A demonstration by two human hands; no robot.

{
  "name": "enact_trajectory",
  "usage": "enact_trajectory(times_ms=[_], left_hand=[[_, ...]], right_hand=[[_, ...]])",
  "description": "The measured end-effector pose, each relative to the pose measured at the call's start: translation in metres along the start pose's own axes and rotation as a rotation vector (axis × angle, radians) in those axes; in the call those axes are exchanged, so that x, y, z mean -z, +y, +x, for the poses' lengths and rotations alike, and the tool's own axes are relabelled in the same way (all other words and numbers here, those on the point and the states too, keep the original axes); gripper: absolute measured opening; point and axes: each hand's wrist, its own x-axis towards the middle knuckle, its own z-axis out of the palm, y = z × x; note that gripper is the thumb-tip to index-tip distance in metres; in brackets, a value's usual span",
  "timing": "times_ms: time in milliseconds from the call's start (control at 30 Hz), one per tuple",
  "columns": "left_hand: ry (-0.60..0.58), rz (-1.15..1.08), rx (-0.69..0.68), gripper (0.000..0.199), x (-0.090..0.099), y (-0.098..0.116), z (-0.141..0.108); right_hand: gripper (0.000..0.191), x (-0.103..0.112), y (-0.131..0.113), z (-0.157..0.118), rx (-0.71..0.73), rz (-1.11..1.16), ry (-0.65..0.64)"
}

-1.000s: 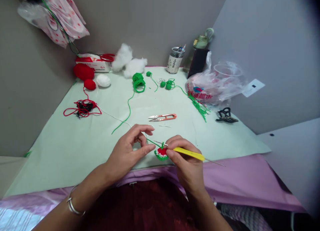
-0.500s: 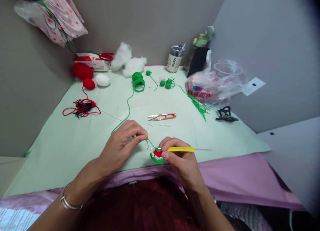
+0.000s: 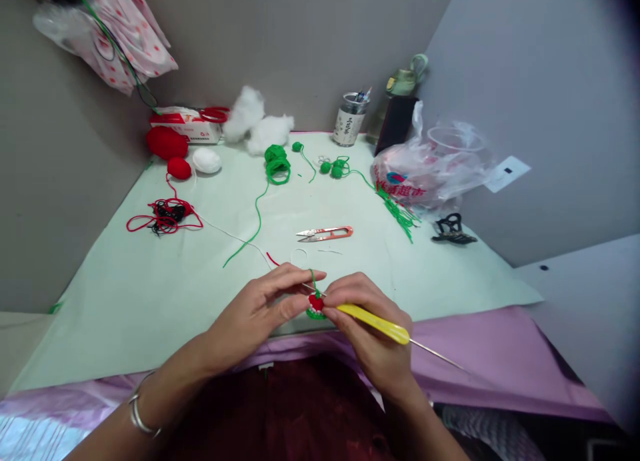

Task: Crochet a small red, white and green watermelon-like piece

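Left hand [image 3: 263,300] is shifting rightward, grip unclear; right hand [image 3: 376,346] is clamping hook [image 3: 376,322] and crochet [image 3: 315,305], seemingly mid-stitch, next needing tension.

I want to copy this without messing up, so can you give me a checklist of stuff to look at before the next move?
1. Yellow-handled hook in the right hand: ok, the grip is closed around it.
2. Little red, white and green piece steadied: ok, right fingertips are at its edge.
3. Left hand near the piece: ok, its thumb tip is right beside it.
4. Hook tip through a green loop: cannot tell, too small and partly hidden.
5. White strand and green strand apart: not ok, they cross on the table.
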Motion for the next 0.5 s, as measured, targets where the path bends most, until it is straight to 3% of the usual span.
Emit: enact_trajectory(times_ms=[100,200,333,500], left_hand=[[0.129,-0.315,0.145,0.024,-0.014,-0.007,0.002],[0.242,-0.53,0.187,0.024,-0.024,-0.01,0.004],[0.199,-0.689,0.225,0.031,-0.032,-0.007,0.007],[0.175,-0.73,0.247,0.025,-0.038,-0.004,0.005]], right_hand=[[0.018,0.0,-0.001,-0.001,0.066,-0.081,-0.042],[0.025,0.002,0.0,-0.003,0.124,-0.142,-0.08],[0.035,0.001,0.004,-0.006,0.177,-0.198,0.038],[0.042,-0.004,0.011,-0.011,0.197,-0.255,0.177]])
